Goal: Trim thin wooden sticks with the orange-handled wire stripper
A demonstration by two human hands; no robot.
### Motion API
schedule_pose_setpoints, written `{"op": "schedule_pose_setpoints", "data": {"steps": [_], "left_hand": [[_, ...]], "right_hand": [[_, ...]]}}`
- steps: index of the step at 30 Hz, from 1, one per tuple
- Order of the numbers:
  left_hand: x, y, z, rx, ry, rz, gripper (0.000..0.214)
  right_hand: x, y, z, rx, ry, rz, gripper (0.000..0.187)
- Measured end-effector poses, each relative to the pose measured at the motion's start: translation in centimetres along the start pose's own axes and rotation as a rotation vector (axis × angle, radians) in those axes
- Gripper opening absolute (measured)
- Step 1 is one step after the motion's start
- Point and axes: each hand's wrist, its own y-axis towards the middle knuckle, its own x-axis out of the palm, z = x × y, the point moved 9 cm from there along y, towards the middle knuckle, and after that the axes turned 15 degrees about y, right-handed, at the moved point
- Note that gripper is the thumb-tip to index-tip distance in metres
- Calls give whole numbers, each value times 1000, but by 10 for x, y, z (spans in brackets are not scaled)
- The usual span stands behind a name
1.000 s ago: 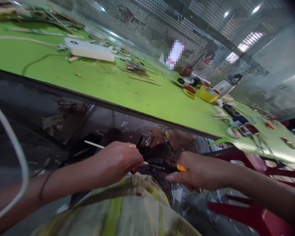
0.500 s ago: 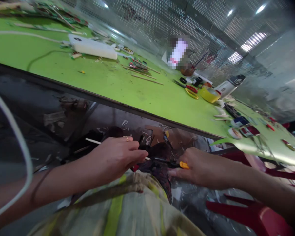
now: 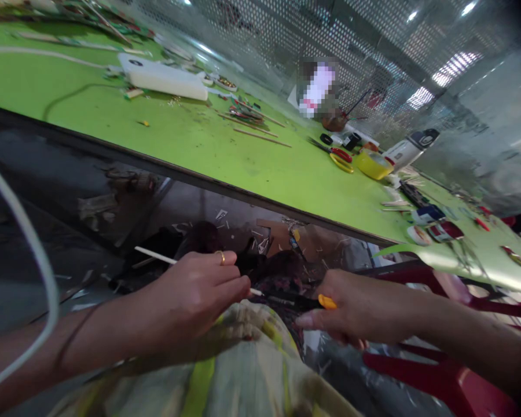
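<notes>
One slip by the right hand [image 3: 347, 307], closed around a black tool [image 3: 290, 299] with a yellow-orange handle [image 3: 327, 302], could have nicked the left hand [image 3: 202, 294], which was clamped on a thin pale stick [image 3: 156, 255] over the lap [image 3: 238, 370], its end at or near the tool's tip; a loose pinch could have let it roll. Beyond, a perforated screen [image 3: 260, 40] rose behind a long green table [image 3: 282, 182] bearing a white block [image 3: 165, 80], yellow tape [image 3: 373, 168], scissors [image 3: 341, 156] and slim wooden sticks [image 3: 263, 138]; beneath lay pale scraps [image 3: 220, 215].

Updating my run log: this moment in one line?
left hand: grips pale stick | right hand: grips orange-handled black tool | tool: near stick's end, contact unclear
</notes>
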Motion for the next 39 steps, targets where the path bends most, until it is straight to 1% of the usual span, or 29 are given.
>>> {"op": "schedule_pose_setpoints", "data": {"steps": [2, 4, 6, 8, 10, 12, 14, 16, 19, 20, 22, 24, 25, 26, 28, 30, 31, 32, 34, 35, 37, 39], "left_hand": [[-1, -2, 7, 48, 27, -3, 22], [0, -2, 9, 64, 38, -11, 21], [3, 1, 7, 52, 33, -16, 23], [7, 6, 1, 5, -28, -47, 24], [14, 11, -5, -64, -130, -114, 27], [23, 14, -9, -120, -228, -214, 34], [30, 15, -10, -156, -282, -294, 39], [34, 14, -11, -174, -303, -319, 40], [33, 11, -9, -157, -290, -270, 36], [31, 9, -8, -137, -270, -240, 34], [24, 6, -3, -73, -206, -191, 29], [19, 1, 4, 0, -134, -192, 20], [17, 0, 6, 33, -104, -206, 15], [15, -1, 9, 68, -82, -215, 12], [12, -1, 13, 123, -46, -218, 13], [10, 2, 15, 154, -9, -202, 17], [10, 5, 15, 152, 8, -193, 19], [11, 8, 13, 139, 17, -191, 20], [16, 14, 9, 88, -17, -219, 21], [19, 16, 5, 45, -59, -257, 22], [27, 17, -4, -54, -163, -356, 23], [32, 15, -11, -137, -248, -423, 24]], "right_hand": [[3, -1, 1, -17, 47, -25, 41], [0, -3, 1, -49, -4, 14, 40], [-7, -6, 0, -70, -130, 106, 41], [-16, -10, -2, -88, -277, 240, 42], [-22, -15, -8, -118, -397, 366, 40], [-22, -17, -12, -135, -480, 419, 38], [-18, -19, -16, -157, -530, 410, 38], [-16, -20, -19, -180, -544, 402, 40], [-19, -20, -20, -177, -495, 405, 39], [-19, -19, -19, -178, -445, 381, 38], [-11, -14, -16, -185, -285, 259, 35], [3, -9, -10, -152, -85, 90, 35], [9, -7, -6, -121, 3, 27, 36], [13, -6, -1, -84, 74, -10, 37], [17, -5, 5, -39, 161, -44, 40], [18, -4, 7, -41, 153, -40, 40], [15, -4, 6, -61, 110, -12, 39], [10, -5, 3, -100, 45, 45, 36], [-3, -10, -6, -199, -128, 222, 31], [-9, -13, -10, -234, -223, 308, 30], [-15, -19, -12, -227, -404, 428, 33], [-16, -21, -10, -155, -548, 472, 35]]}}
